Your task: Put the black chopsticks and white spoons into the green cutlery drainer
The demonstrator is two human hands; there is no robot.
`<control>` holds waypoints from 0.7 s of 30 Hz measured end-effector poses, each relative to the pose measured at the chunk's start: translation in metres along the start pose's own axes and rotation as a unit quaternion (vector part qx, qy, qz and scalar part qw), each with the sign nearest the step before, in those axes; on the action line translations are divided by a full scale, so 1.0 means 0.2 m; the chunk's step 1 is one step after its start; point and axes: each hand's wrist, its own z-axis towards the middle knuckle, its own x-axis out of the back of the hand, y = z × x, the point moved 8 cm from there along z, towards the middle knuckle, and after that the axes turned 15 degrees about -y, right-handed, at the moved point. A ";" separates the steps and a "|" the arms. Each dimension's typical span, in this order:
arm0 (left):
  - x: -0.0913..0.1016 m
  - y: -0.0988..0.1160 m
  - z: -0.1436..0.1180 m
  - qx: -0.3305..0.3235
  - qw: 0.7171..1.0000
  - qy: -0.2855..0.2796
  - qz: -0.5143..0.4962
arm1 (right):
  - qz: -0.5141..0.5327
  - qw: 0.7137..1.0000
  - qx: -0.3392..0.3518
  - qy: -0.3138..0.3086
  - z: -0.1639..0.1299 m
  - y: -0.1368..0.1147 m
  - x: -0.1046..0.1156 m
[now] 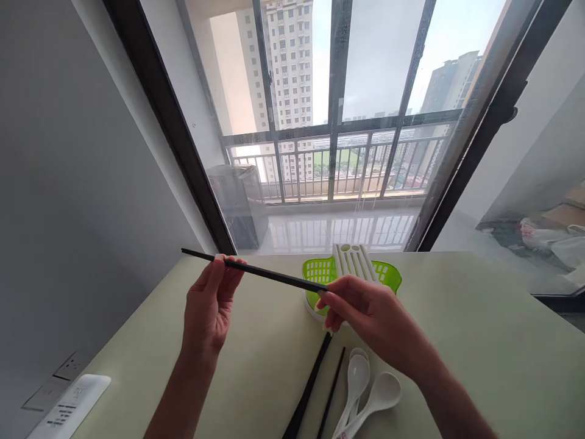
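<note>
Both hands hold one black chopstick (274, 275) level above the pale green table (479, 341). My left hand (209, 308) pinches it near its left end with the fingertips. My right hand (370, 314) grips the other end, just in front of a green and white cutlery holder (388, 274) that stands at the table's far edge. Two more black chopsticks (315, 384) lie on the table below my right hand. Beside them lie white plastic spoons (370, 390), partly stacked.
A white remote control (70, 408) and wall sockets (57, 378) are at the lower left by the grey wall. Behind the table is a large window with a balcony railing. Bags and clutter (548, 235) sit on the floor at the right.
</note>
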 end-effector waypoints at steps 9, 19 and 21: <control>-0.42 0.05 0.20 -0.087 0.918 -0.145 0.359 | -0.241 0.927 -0.042 0.286 -0.37 -0.27 0.47; -0.70 -0.54 0.32 -0.045 0.804 -0.320 0.500 | -0.255 0.940 0.003 0.225 -0.38 -0.37 0.43; -0.72 -0.62 0.35 -0.022 0.796 -0.340 0.500 | -0.258 0.939 0.008 0.227 -0.39 -0.38 0.45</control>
